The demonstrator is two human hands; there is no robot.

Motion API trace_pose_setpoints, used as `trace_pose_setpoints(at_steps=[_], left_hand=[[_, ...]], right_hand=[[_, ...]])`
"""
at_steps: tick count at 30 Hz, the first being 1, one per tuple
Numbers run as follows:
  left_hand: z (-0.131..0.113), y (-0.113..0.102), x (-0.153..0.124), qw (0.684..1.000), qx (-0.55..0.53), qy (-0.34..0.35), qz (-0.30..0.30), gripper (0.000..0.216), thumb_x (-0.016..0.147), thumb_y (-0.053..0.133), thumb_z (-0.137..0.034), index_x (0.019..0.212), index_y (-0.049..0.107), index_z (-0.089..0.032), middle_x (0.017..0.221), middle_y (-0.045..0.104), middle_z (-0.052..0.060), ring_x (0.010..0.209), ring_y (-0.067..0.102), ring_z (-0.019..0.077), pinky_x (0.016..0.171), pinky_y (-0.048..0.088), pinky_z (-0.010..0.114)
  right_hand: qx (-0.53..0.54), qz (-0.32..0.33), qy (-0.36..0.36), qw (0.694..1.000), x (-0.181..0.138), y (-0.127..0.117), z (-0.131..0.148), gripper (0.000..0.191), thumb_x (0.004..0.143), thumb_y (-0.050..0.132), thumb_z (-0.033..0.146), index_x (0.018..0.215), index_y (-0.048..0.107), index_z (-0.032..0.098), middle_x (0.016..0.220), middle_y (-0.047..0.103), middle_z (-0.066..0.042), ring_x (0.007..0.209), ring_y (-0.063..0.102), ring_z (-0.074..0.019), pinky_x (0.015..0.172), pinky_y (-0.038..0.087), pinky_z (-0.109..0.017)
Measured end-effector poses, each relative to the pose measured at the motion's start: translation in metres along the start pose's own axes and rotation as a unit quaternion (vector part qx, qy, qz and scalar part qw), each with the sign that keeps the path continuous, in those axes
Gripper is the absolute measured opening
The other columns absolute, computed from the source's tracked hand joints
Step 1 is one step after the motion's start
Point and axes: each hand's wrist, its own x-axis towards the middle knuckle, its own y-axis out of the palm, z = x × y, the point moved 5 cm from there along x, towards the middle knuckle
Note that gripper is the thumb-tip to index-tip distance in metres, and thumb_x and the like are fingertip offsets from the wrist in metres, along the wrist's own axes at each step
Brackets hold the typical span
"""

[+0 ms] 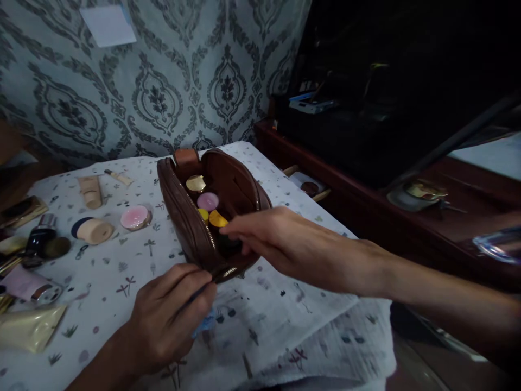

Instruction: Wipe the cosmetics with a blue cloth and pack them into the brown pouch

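A brown zippered cosmetic bag lies wide open on the patterned cloth. Inside sit a jar with a gold lid, one with a pink lid and yellow-topped containers. My right hand reaches over the bag's side, fingers together and dipping inside beside the yellow tops; what its fingertips hold, if anything, is hidden. At the near end, my left hand is closed on the bag's corner. A small blue item shows partly beneath that hand.
Left of the bag lie a pink round jar, a beige bottle, a beige tube and a small slim tube. More cosmetics, including a gold tube, crowd the left edge. A dark red cabinet borders the right.
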Motion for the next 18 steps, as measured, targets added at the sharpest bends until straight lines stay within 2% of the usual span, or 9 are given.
trace_pose_setpoints(at_steps=[2, 4, 9, 12, 18], left_hand=[[-0.003, 0.007, -0.008, 1.000, -0.019, -0.007, -0.007, 0.030, 0.085, 0.042, -0.003, 0.105, 0.063, -0.015, 0.097, 0.070, 0.011, 0.096, 0.062, 0.0228, 0.085, 0.056, 0.035], [-0.007, 0.013, -0.014, 0.999, -0.043, -0.010, -0.006, 0.030, 0.088, 0.038, -0.005, 0.104, 0.062, -0.015, 0.094, 0.069, 0.012, 0.092, 0.063, 0.0224, 0.081, 0.057, 0.035], [-0.011, 0.025, -0.026, 0.993, -0.107, -0.016, 0.038, 0.023, 0.088, 0.041, -0.012, 0.100, 0.060, -0.014, 0.091, 0.068, 0.012, 0.086, 0.063, 0.0229, 0.067, 0.055, 0.032], [-0.012, 0.029, -0.032, 0.991, -0.121, -0.027, 0.051, 0.024, 0.081, 0.046, -0.008, 0.100, 0.059, -0.015, 0.090, 0.067, 0.010, 0.083, 0.061, 0.0218, 0.064, 0.054, 0.031], [-0.011, 0.032, -0.035, 0.987, -0.137, -0.050, 0.069, 0.031, 0.071, 0.050, -0.005, 0.099, 0.057, -0.018, 0.093, 0.067, 0.007, 0.085, 0.062, 0.0218, 0.064, 0.054, 0.032]], right_hand=[[-0.030, 0.010, 0.026, 0.999, 0.022, 0.001, -0.001, 0.022, 0.096, 0.049, 0.014, 0.111, 0.065, 0.016, 0.093, 0.072, -0.004, 0.080, 0.066, -0.0158, 0.069, 0.049, -0.024], [-0.083, 0.050, 0.057, 0.994, 0.044, 0.005, -0.001, 0.021, 0.092, 0.057, 0.014, 0.111, 0.063, 0.014, 0.100, 0.072, -0.008, 0.088, 0.068, -0.0194, 0.071, 0.049, -0.025], [-0.189, 0.198, 0.114, 0.955, 0.071, 0.025, -0.002, 0.068, 0.081, 0.073, 0.017, 0.141, 0.043, 0.009, 0.120, 0.068, -0.019, 0.108, 0.068, -0.0299, 0.081, 0.052, -0.032], [-0.219, 0.258, 0.152, 0.929, 0.072, 0.039, -0.008, 0.079, 0.082, 0.074, 0.022, 0.150, 0.034, 0.010, 0.128, 0.064, -0.023, 0.116, 0.065, -0.0337, 0.085, 0.054, -0.038], [-0.166, 0.236, 0.204, 0.935, 0.073, 0.051, -0.018, 0.088, 0.082, 0.072, 0.030, 0.155, 0.024, 0.017, 0.129, 0.065, -0.019, 0.116, 0.066, -0.0325, 0.087, 0.055, -0.038]])
